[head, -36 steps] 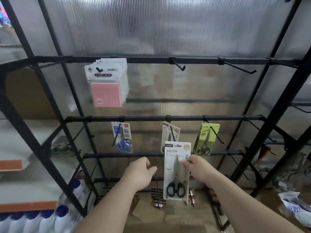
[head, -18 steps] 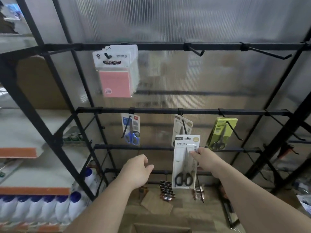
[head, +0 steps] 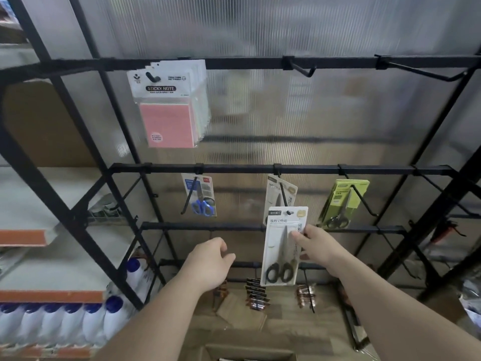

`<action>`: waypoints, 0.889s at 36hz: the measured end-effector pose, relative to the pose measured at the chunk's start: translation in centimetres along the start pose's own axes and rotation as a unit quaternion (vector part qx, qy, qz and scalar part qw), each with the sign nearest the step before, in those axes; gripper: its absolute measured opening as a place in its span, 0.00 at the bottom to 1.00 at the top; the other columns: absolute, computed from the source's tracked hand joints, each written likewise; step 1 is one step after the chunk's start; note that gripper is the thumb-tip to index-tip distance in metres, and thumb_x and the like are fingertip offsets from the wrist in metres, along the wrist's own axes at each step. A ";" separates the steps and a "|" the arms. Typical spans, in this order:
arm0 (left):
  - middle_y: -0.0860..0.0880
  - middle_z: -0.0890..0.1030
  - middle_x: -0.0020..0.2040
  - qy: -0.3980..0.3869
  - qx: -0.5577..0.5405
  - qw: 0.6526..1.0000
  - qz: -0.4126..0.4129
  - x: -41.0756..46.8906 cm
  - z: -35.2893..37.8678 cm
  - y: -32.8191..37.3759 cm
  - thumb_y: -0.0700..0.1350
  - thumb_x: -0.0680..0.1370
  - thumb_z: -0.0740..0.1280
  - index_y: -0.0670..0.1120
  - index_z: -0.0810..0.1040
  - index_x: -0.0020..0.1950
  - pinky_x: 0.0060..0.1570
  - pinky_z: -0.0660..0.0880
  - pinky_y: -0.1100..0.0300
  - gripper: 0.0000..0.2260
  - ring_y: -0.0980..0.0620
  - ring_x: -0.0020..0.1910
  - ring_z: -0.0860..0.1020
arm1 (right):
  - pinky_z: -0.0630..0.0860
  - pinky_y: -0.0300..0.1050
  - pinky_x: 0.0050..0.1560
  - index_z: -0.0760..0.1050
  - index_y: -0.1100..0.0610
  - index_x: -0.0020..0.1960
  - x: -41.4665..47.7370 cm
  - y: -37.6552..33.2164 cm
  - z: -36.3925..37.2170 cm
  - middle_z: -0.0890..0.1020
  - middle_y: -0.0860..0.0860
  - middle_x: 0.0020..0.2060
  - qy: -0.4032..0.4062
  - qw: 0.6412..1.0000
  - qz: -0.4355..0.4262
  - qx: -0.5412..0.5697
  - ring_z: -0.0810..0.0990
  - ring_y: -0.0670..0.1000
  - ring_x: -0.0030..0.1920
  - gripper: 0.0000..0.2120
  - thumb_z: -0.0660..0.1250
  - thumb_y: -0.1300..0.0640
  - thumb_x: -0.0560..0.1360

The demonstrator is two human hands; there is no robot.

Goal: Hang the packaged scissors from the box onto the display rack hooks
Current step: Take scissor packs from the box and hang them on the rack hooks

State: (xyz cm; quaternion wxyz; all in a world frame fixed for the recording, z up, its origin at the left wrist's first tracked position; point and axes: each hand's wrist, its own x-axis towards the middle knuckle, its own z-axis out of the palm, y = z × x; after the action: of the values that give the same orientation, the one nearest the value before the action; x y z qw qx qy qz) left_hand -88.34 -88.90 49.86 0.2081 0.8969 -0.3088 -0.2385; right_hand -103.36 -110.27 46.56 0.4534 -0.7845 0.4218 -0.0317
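Fingers [head: 296,234] of the right hand [head: 321,247] pinched the packaged scissors [head: 282,254] by one edge, to seat its hang hole on the hook [head: 282,194] above; the left hand [head: 208,261] hovered beside, loosely curled, empty.

A white packaged scissors card [head: 283,246] with black handles hangs upright. Its top hole sits on the tip of the hook [head: 282,190] from the rack's middle bar, and the right hand [head: 318,246] pinches its right edge. A matching pack [head: 273,199] hangs behind it on the same hook.
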 end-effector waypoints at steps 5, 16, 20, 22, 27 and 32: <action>0.50 0.79 0.62 -0.001 0.002 1.000 0.007 -0.1 0.1 0.4 0.53 0.82 0.63 0.49 0.73 0.68 0.59 0.76 0.56 0.16 0.51 0.57 0.78 | 0.81 0.61 0.53 0.78 0.52 0.49 -0.1 0.2 0.1 0.86 0.52 0.45 0.004 1.000 -0.005 -0.012 0.85 0.56 0.48 0.17 0.60 0.40 0.79; 0.50 0.79 0.64 0.004 0.019 0.999 0.034 0.1 -0.3 1.0 0.51 0.83 0.63 0.49 0.72 0.71 0.61 0.76 0.57 0.17 0.51 0.60 0.78 | 0.81 0.58 0.54 0.74 0.56 0.50 1.7 -1.7 0.0 0.77 0.50 0.36 0.038 0.999 0.032 -0.021 0.78 0.51 0.38 0.16 0.60 0.44 0.82; 0.49 0.76 0.67 0.028 0.052 0.996 0.063 0.5 -0.8 1.1 0.50 0.84 0.62 0.49 0.69 0.73 0.63 0.75 0.57 0.18 0.50 0.64 0.76 | 0.81 0.54 0.53 0.72 0.59 0.63 3.2 -2.5 0.0 0.80 0.49 0.40 0.052 0.998 0.034 -0.012 0.81 0.50 0.42 0.20 0.60 0.44 0.82; 0.50 0.76 0.68 0.044 0.071 0.994 0.075 0.9 -1.0 1.2 0.50 0.84 0.62 0.50 0.69 0.74 0.62 0.75 0.57 0.18 0.51 0.65 0.76 | 0.81 0.54 0.53 0.71 0.56 0.58 3.7 -3.0 0.2 0.79 0.48 0.41 0.062 0.997 0.038 0.004 0.82 0.52 0.45 0.12 0.60 0.47 0.82; 0.50 0.76 0.66 0.067 0.089 0.990 0.090 2.0 -1.2 1.4 0.51 0.84 0.61 0.51 0.69 0.72 0.57 0.74 0.58 0.17 0.50 0.62 0.76 | 0.82 0.58 0.51 0.75 0.59 0.56 6.0 -3.4 0.5 0.82 0.53 0.46 0.087 0.995 0.034 0.031 0.82 0.53 0.44 0.12 0.62 0.51 0.82; 0.49 0.76 0.66 0.069 0.090 0.990 0.085 2.6 -0.7 1.1 0.52 0.83 0.62 0.51 0.70 0.72 0.58 0.76 0.55 0.17 0.49 0.62 0.77 | 0.82 0.57 0.53 0.76 0.58 0.58 7.5 -3.0 0.7 0.83 0.53 0.48 0.086 0.994 0.030 0.057 0.82 0.54 0.47 0.12 0.61 0.51 0.82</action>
State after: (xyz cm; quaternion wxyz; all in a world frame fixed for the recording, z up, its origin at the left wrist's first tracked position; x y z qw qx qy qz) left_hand -86.68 -91.22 50.20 0.1671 0.8967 -0.3893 -0.1282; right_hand -96.38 -114.34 45.86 0.4604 -0.7386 0.4800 -0.1097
